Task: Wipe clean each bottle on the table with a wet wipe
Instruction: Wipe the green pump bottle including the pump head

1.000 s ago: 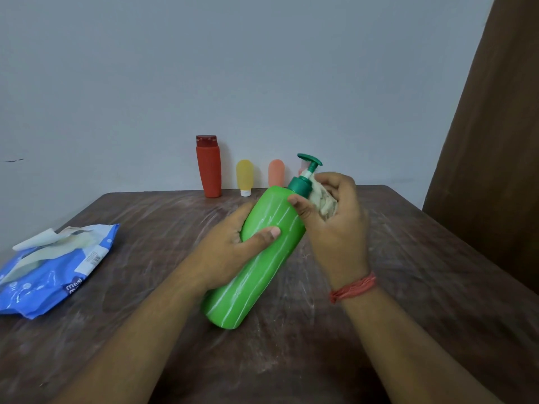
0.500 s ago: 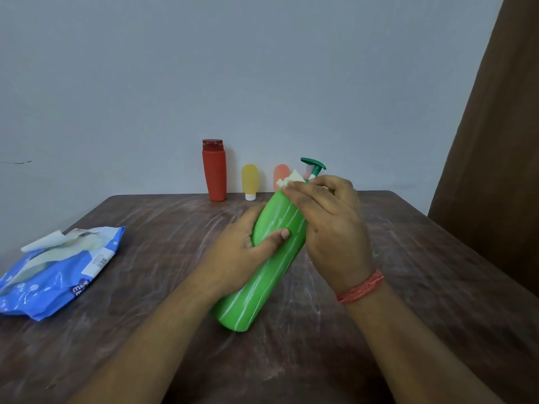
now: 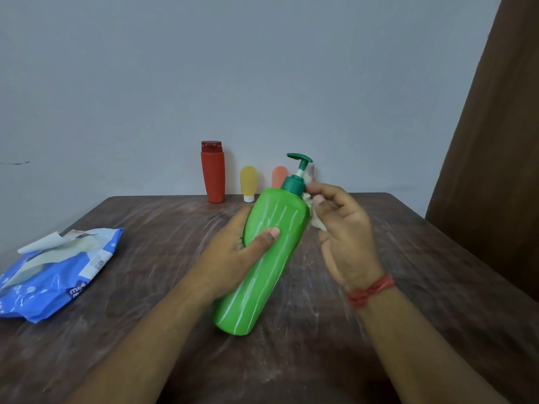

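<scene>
**Green bottle held tilted over the table**

Green bottle [image 3: 268, 252] leans above the table [image 3: 408, 287]; your left hand [image 3: 233, 255] grips its body, thumb across the front. Your right hand [image 3: 344, 231] pinches the wipe [image 3: 316, 220] against its shoulder, beside the pump [image 3: 297, 176]

The right hand [image 3: 344, 228] has slid its wipe [image 3: 316, 220] off the green bottle's [image 3: 262, 263] top to its side.

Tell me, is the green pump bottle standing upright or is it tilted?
Tilted. The green pump bottle leans with its pump up and away, gripped by the left hand; its base seems off the table.
</scene>
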Motion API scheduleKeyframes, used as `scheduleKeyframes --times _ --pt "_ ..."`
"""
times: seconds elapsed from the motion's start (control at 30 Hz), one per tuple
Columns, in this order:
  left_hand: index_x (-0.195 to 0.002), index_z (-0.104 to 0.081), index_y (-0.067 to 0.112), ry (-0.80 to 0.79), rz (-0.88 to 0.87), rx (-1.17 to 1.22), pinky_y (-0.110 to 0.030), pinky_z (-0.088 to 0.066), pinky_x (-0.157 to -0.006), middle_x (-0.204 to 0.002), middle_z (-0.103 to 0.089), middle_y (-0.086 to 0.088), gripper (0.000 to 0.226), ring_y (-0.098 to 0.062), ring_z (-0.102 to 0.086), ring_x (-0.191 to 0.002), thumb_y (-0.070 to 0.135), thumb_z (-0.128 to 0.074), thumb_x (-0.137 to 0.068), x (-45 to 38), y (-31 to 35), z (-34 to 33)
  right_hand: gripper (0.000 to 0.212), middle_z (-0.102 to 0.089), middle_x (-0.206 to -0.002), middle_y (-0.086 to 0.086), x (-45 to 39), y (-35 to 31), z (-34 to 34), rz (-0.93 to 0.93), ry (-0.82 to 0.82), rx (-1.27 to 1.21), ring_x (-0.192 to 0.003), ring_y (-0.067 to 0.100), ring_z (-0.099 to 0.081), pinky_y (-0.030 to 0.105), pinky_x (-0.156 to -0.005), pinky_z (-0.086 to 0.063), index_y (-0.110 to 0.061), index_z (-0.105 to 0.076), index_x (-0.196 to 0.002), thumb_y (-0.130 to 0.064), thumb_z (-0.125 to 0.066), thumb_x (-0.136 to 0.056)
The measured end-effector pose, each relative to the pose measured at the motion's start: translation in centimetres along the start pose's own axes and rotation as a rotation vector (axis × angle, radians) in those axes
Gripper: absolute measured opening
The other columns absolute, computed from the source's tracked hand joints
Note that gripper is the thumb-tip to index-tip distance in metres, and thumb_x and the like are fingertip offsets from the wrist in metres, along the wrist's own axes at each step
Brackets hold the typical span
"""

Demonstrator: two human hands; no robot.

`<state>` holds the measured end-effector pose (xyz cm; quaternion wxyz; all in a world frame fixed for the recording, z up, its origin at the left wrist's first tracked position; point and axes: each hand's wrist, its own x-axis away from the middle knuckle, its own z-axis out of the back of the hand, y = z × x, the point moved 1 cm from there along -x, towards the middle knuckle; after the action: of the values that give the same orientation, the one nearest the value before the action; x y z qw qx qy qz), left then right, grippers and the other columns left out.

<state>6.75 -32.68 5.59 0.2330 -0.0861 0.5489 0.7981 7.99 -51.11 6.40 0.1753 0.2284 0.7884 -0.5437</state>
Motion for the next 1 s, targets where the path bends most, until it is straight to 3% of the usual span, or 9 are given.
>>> scheduleKeyframes --times 0.07,0.13,0.27,0.37,0.53,0.67,0.73,0.87,1.0 --pt "-0.125 -0.052 0.048 -0.038 -0.003 0.005 -0.032 -0.061 -0.074 -0.105 -0.072 0.017 0.039 -0.007 -0.073 -0.087 0.054 -0.059 -0.087 0.1 0.2 -0.2 0.043 -0.06 -0.135 0.017 0.2 -0.2 -0.1 -0.132 -0.11 -0.262 -0.126 0.032 -0.057 0.046 -0.104 -0.048 -0.002 -0.055 -0.131 -0.014 -0.061 -0.091" --pt "-0.119 -0.051 0.053 -0.085 -0.021 -0.015 -0.023 -0.059 -0.072 -0.105 -0.069 0.024 0.033 -0.002 -0.071 -0.087 0.052 -0.06 -0.087 0.1 0.8 -0.5 0.051 -0.056 -0.141 0.015 0.5 -0.3 -0.3 -0.199 -0.174 -0.321 -0.13 0.034 -0.053 0.049 -0.105 -0.046 -0.007 -0.051 -0.138 -0.013 -0.063 -0.089" --pt "-0.119 -0.049 0.053 -0.096 -0.041 -0.028 -0.013 -0.053 -0.067 -0.105 -0.067 0.03 0.03 0.001 -0.07 -0.086 0.046 -0.061 -0.092 0.1 1.2 -0.9 0.051 -0.064 -0.13 0.008 0.5 -0.6 -0.4 -0.2 -0.142 -0.312 -0.127 0.033 -0.056 0.045 -0.101 -0.05 -0.005 -0.052 -0.137 -0.006 -0.063 -0.086" --pt "-0.12 -0.05 0.052 -0.084 -0.043 -0.032 -0.018 -0.057 -0.07 -0.106 -0.068 0.027 0.03 -0.001 -0.071 -0.086 0.044 -0.061 -0.093 0.0 1.2 -0.9 0.05 -0.062 -0.133 0.013 0.3 -0.8 -0.6 -0.15 -0.095 -0.225 -0.127 0.036 -0.056 0.051 -0.105 -0.047 -0.002 -0.054 -0.132 -0.006 -0.066 -0.084" --pt "-0.121 -0.052 0.052 -0.062 -0.024 -0.018 -0.026 -0.06 -0.073 -0.105 -0.07 0.022 0.035 -0.004 -0.072 -0.087 0.054 -0.059 -0.087 0.0 0.7 -0.7 0.06 -0.071 -0.103 0.005 0.4 -0.5 -0.8 -0.089 0.055 -0.09 -0.099 0.024 -0.068 0.047 -0.09 -0.055 -0.015 -0.056 -0.127 -0.015 -0.077 -0.071" --pt "-0.125 -0.05 0.049 -0.096 -0.023 -0.042 -0.018 -0.057 -0.07 -0.106 -0.069 0.026 0.035 -0.001 -0.071 -0.087 0.047 -0.061 -0.092 0.0 1.1 -0.9 0.069 -0.058 -0.136 0.017 0.2 -0.7 -0.6 -0.124 -0.075 -0.293 -0.126 0.039 -0.056 0.055 -0.103 -0.047 -0.008 -0.047 -0.142 0.001 -0.073 -0.079" --pt "-0.121 -0.048 0.051 -0.104 -0.028 -0.064 -0.01 -0.051 -0.066 -0.104 -0.065 0.034 0.031 0.006 -0.069 -0.086 0.043 -0.061 -0.093 0.1 1.5 -1.0 0.065 -0.057 -0.14 0.014 0.1 -1.1 -0.5 -0.129 -0.11 -0.34 -0.128 0.035 -0.055 0.051 -0.101 -0.049 -0.006 -0.049 -0.139 0.005 -0.069 -0.079" --pt "-0.117 -0.048 0.053 -0.124 -0.02 -0.085 -0.009 -0.05 -0.063 -0.102 -0.065 0.035 0.028 0.006 -0.069 -0.083 0.046 -0.06 -0.093 0.1 1.5 -1.0 0.069 -0.064 -0.128 0.011 -0.1 -1.2 -0.4 -0.111 -0.026 -0.185 -0.116 0.026 -0.062 0.041 -0.093 -0.054 -0.005 -0.05 -0.137 -0.001 -0.075 -0.073" --pt "-0.126 -0.05 0.048 -0.094 -0.013 -0.065 -0.019 -0.056 -0.067 -0.103 -0.069 0.026 0.037 -0.002 -0.071 -0.084 0.051 -0.059 -0.09 0.0 1.0 -0.8 0.069 -0.07 -0.115 0.01 0.0 -1.1 -0.6 -0.076 0.031 0.095 -0.105 0.025 -0.069 0.04 -0.088 -0.057 -0.015 -0.056 -0.133 -0.023 -0.082 -0.07"
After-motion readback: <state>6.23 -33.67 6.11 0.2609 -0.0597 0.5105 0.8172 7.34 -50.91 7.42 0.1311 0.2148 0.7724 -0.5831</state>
